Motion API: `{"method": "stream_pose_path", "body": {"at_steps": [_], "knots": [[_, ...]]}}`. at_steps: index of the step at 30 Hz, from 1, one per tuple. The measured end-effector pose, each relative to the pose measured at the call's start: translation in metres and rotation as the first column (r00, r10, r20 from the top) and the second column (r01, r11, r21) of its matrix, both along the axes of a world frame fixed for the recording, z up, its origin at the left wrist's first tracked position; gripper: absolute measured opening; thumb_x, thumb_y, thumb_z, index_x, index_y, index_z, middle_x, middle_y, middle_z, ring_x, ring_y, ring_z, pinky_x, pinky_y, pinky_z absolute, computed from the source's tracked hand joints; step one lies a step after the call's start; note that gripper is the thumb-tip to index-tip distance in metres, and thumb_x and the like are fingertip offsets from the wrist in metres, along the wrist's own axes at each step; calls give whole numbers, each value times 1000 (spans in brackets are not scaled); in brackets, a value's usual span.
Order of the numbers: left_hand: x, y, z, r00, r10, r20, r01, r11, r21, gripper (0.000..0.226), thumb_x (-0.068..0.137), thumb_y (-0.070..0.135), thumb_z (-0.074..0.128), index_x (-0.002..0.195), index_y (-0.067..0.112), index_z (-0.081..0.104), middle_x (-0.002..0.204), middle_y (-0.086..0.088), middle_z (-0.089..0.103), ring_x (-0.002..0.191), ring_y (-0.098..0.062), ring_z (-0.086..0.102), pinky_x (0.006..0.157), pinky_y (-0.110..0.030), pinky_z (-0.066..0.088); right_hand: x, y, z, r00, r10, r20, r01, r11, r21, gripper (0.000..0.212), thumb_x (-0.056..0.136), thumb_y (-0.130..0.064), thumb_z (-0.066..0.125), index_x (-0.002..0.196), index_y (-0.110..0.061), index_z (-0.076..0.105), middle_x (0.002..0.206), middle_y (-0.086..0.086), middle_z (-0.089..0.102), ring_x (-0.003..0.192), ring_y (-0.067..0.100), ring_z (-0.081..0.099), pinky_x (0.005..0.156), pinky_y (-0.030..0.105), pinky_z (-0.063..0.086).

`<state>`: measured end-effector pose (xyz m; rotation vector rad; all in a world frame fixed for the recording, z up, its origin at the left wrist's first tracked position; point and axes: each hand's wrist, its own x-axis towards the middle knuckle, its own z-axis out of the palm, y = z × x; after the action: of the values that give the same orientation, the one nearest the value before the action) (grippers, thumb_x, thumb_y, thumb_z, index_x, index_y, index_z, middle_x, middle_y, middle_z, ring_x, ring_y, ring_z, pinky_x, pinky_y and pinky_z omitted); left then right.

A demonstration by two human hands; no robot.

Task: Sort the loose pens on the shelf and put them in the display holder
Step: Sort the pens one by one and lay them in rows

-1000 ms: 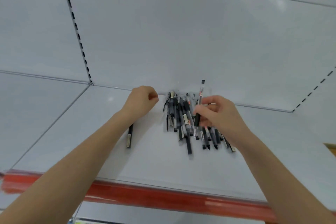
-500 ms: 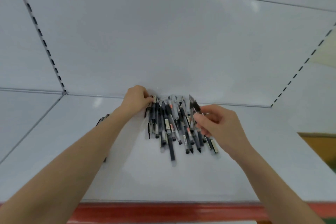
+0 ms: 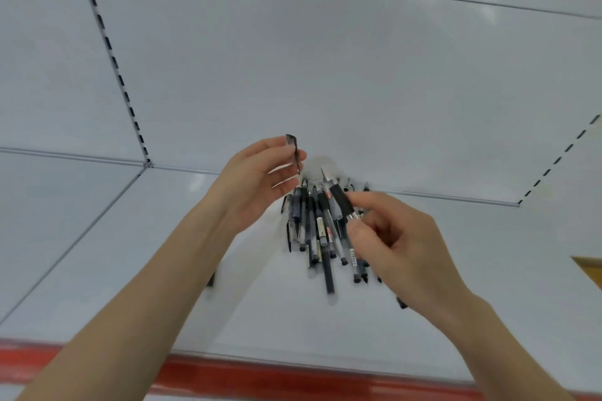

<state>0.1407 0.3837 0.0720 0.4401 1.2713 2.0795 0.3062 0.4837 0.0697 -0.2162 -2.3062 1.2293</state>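
Note:
A heap of several black and clear pens (image 3: pixel 317 231) lies on the white shelf (image 3: pixel 136 254) against its back wall. My left hand (image 3: pixel 257 182) is raised above the heap's left side and pinches a thin dark pen cap or clip (image 3: pixel 294 153) between thumb and fingertips. My right hand (image 3: pixel 394 244) hovers over the heap's right side and grips a black-gripped pen (image 3: pixel 340 197), tip pointing up and back. No display holder is in view.
A red strip (image 3: pixel 293 378) runs along the shelf's front edge. Slotted uprights (image 3: pixel 110 52) divide the white back panels. One lone pen (image 3: pixel 211 279) lies partly hidden under my left forearm. An orange-brown surface (image 3: pixel 591 270) shows at the right edge.
My left hand has lifted off the heap's back edge and now holds a small dark piece up. My right hand still holds its pen, now over the heap's right side.

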Motion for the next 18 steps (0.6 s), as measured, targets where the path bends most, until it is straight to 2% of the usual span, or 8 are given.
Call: {"method": "stream_pose_path", "body": {"at_steps": [3,6,9,11,14,18], "knots": [[15,-8,5,999,29,-16,-28,997,74,18,89,9,52,98,21,62,74,0,70,66,-11,65,64,-21,52,0,-11,1,999,35,-3,-35,999,-10,14,82,-27,59,80,-40,65,56,10,53,47,21,48,45,15,38],[27,-12,6,995,75,-59,-70,994,89,13,89,10,53,94,19,62,75,-1,71,68,-12,66,72,-25,50,-1,-17,1,999,51,-14,-51,999,-6,29,86,-22,63,74,-48,65,58,6,58,43,9,49,45,12,39],[34,-13,5,991,109,-81,-102,990,95,10,88,12,55,93,18,62,75,-2,71,71,-14,64,76,-28,50,1,-21,3,999,36,-6,-36,999,-34,31,86,-17,61,74,-45,62,56,3,60,41,3,50,45,9,37],[37,-15,5,990,112,-85,-103,990,101,9,87,12,56,92,18,62,76,-2,72,72,-15,64,73,-26,52,2,-23,5,1000,30,5,-30,998,-46,28,86,-17,60,76,-43,62,57,4,60,41,2,51,45,9,37],[42,-16,5,986,117,-122,-107,990,88,9,85,13,58,90,19,63,77,-3,72,68,-14,63,68,-22,54,2,-24,5,1000,16,17,-15,997,-76,24,87,-18,59,74,-39,63,57,6,59,41,3,51,46,11,38],[53,-16,3,972,140,-188,-128,989,76,8,82,8,60,84,16,64,74,-2,72,66,-12,65,70,-24,55,2,-22,2,1000,-18,6,19,994,-110,20,87,-23,58,67,-28,62,49,2,55,39,5,44,47,17,37]]}}
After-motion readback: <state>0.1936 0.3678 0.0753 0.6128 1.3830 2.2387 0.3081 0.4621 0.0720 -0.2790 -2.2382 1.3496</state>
